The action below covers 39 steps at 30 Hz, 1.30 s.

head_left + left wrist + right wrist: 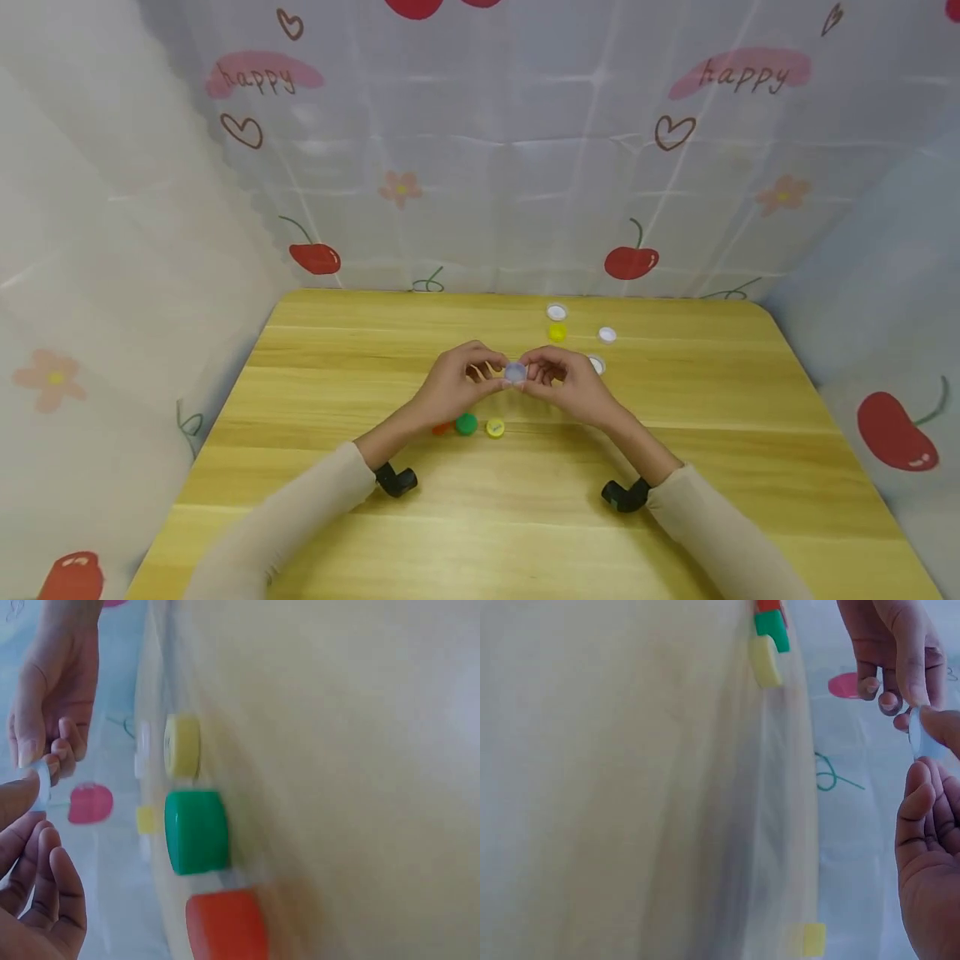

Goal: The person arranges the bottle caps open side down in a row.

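Between my two hands, raised above the table, is a small round pale bluish-white cap [515, 372]. My left hand [456, 385] pinches its left edge with thumb and fingertips, and my right hand [572, 387] pinches the right edge. In the left wrist view the cap [43, 786] stands on edge, partly covered by the thumb. Below my left hand lie a green cap [467, 424], a yellow cap [495, 428] and an orange-red cap [442, 429], in a row. The right wrist view shows the held cap [915, 735] edge-on.
Beyond my right hand lie white caps [557, 312] [607, 335] and a yellow cap [557, 332]; another white cap [597, 364] is partly hidden by that hand. The wooden table [510, 533] ends at a printed curtain [480, 208]. Black wrist mounts [626, 496] sit under both forearms.
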Tool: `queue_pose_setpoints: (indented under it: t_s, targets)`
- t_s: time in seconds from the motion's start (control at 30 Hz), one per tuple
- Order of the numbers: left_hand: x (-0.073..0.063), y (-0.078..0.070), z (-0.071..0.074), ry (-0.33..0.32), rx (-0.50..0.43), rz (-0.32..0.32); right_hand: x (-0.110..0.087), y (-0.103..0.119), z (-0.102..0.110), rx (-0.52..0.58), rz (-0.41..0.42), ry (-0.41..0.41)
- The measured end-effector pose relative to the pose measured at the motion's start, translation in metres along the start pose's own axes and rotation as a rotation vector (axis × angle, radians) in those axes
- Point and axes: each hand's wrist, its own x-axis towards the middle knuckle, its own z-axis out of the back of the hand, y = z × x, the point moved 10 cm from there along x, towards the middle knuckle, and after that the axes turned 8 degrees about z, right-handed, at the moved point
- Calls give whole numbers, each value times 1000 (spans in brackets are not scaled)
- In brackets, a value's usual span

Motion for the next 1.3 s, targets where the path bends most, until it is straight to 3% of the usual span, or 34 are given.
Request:
queue_pose_setpoints:
  t_s: [0.17, 0.33, 0.43, 0.57, 0.7, 0.87, 1.03, 1.3]
  targets:
    - [-19, -9, -5, 14, 21, -26, -14, 8, -6, 50, 70, 9]
    - [-24, -6, -9, 14, 17, -19, -19, 7, -11, 54, 63, 18]
    - [-25, -2, -11, 32, -31, -1, -21, 8, -12, 40, 55, 18]
    - [-25, 8, -16, 108, -210, 79, -22, 10, -11, 18, 70, 8]
    - [-26, 17, -21, 181, -363, 177, -24, 17, -11, -4, 141, 4]
    - [-26, 23, -26, 245, -436, 286, -25, 30, -8, -37, 235, -9]
    - [-29, 29, -34, 329, -490, 396, -27, 35, -6, -67, 264, 1]
    - [-32, 27, -37, 347, -510, 414, -29, 36, -9, -85, 312, 22]
